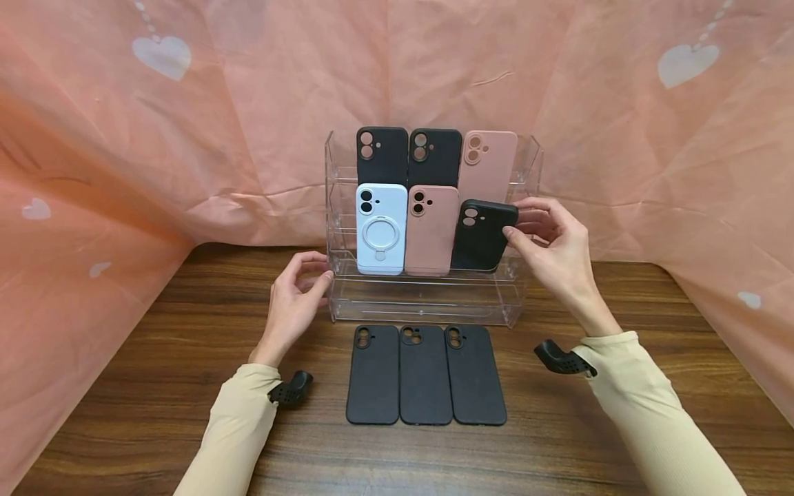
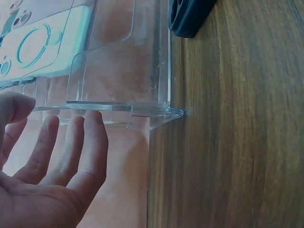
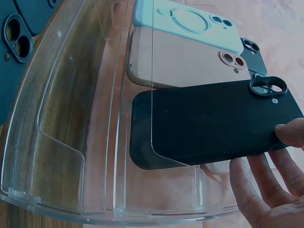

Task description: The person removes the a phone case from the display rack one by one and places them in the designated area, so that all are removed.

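Note:
My right hand (image 1: pixel 555 244) pinches a black phone case (image 1: pixel 484 234) near its upper right corner, thumb on its face and fingers along its edge. The case is tilted, and its lower end sits behind the clear front lip of an acrylic display stand (image 1: pixel 428 313). At the stand's left side is my left hand (image 1: pixel 298 289); in the left wrist view its fingertips (image 2: pixel 92 116) touch the outside of the side panel. Beside the held case stand a pink case (image 1: pixel 432 234) and a white case (image 1: pixel 381 258) with a ring.
Two black cases (image 1: pixel 381 162) and a pink case (image 1: pixel 493 172) stand on the tier behind. In front of the stand, three black cases (image 1: pixel 426 386) lie side by side on the wooden table (image 1: pixel 298 455). A pink cloth (image 1: pixel 279 138) hangs behind.

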The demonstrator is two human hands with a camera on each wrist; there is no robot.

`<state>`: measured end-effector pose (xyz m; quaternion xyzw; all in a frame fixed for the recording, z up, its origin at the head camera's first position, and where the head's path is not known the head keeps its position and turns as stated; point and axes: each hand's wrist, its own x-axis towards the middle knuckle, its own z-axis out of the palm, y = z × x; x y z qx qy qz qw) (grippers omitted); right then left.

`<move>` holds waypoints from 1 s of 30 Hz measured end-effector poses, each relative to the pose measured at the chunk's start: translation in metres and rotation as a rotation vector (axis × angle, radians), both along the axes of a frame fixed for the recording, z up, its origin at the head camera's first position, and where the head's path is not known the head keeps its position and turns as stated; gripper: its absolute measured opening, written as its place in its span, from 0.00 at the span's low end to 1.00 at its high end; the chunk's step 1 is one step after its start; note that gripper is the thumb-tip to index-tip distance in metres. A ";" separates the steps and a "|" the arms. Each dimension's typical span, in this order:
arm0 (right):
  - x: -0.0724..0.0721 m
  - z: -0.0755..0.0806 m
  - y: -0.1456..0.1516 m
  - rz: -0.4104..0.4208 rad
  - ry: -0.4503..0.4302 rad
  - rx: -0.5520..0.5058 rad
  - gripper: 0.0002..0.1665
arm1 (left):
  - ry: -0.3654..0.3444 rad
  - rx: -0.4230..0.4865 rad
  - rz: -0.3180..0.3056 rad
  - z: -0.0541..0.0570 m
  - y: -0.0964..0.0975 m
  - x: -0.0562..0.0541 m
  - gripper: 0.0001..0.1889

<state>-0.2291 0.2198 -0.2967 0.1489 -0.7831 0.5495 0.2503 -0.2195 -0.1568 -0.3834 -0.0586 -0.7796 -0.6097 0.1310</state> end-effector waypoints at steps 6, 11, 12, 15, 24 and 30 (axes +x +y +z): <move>0.003 0.004 0.002 0.012 0.042 -0.045 0.24 | 0.000 0.001 0.002 0.000 0.001 0.000 0.14; 0.005 0.009 0.003 0.044 0.087 -0.095 0.25 | -0.004 0.003 -0.003 0.001 0.001 0.000 0.14; 0.006 0.010 0.004 0.051 0.095 -0.107 0.26 | -0.006 0.004 -0.004 0.002 0.000 0.000 0.14; 0.007 0.013 0.005 0.081 0.111 -0.163 0.26 | -0.012 0.005 -0.007 0.001 0.000 0.000 0.15; 0.014 0.021 0.012 0.135 0.125 -0.265 0.27 | -0.003 -0.005 0.002 0.002 0.001 0.001 0.14; 0.021 0.022 0.021 0.187 0.093 -0.310 0.28 | -0.006 0.000 0.005 0.002 0.001 0.001 0.14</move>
